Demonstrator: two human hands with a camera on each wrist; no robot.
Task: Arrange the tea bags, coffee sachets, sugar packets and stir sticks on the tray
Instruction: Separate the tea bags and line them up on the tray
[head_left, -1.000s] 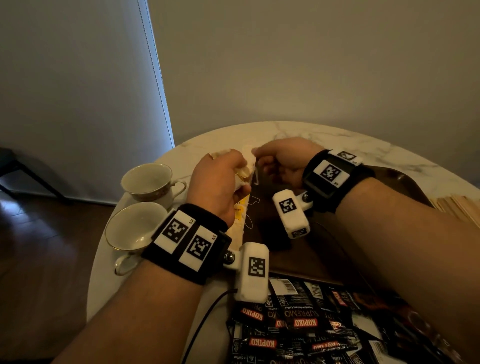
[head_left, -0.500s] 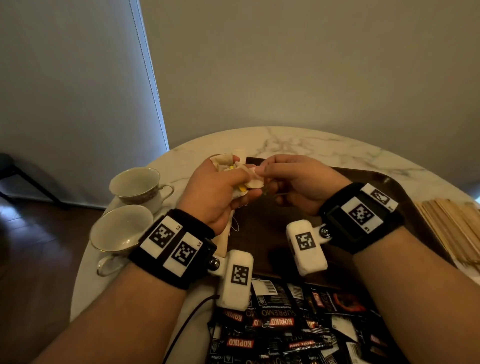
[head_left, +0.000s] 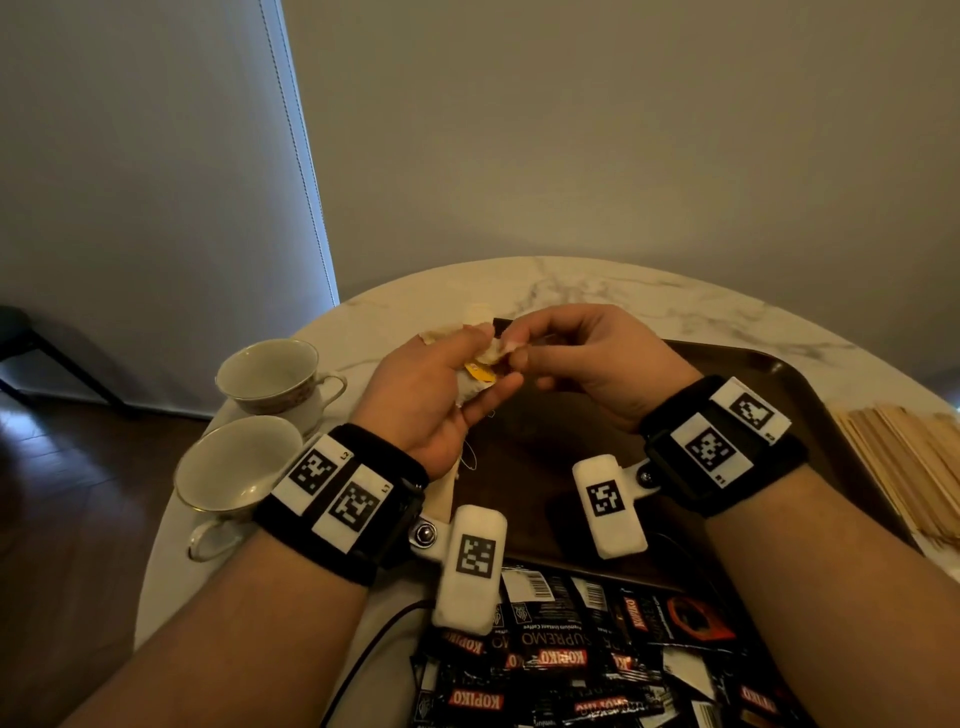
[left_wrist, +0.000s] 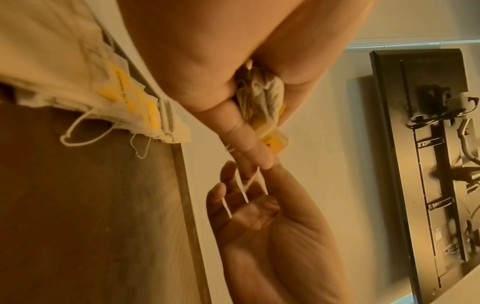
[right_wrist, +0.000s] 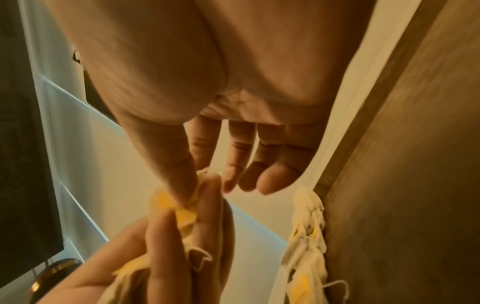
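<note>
Tea bags in hand: a small bunch of cream paper tea bags (head_left: 475, 375) with yellow tags and thin white strings, crumpled together and held above the far left part of the tray.
Left hand: the left hand (head_left: 426, 395) has its fingers curled round the bunch, with strings dangling from its fingertips in the left wrist view.
Right hand: the right hand (head_left: 587, 364) pinches the top of one bag between thumb and forefinger, right against the left hand's fingertips; its other fingers (right_wrist: 270, 181) hang loosely bent and hold nothing.
Tea bags on tray: a row of the same bags (left_wrist: 85, 82) lies along the tray's left edge, tags and looped strings spilling onto the dark surface.
Tray: a dark brown tray (head_left: 748, 364) with a raised rim sits on the round marble table (head_left: 623, 291).
Coffee sachets: black and red sachets (head_left: 561, 660) lie heaped at the table's near edge, in front of the tray.
Stir sticks: pale wooden sticks (head_left: 898, 457) lie in a pile right of the tray.
Cups: two white teacups (head_left: 260, 415) stand left of the tray.
</note>
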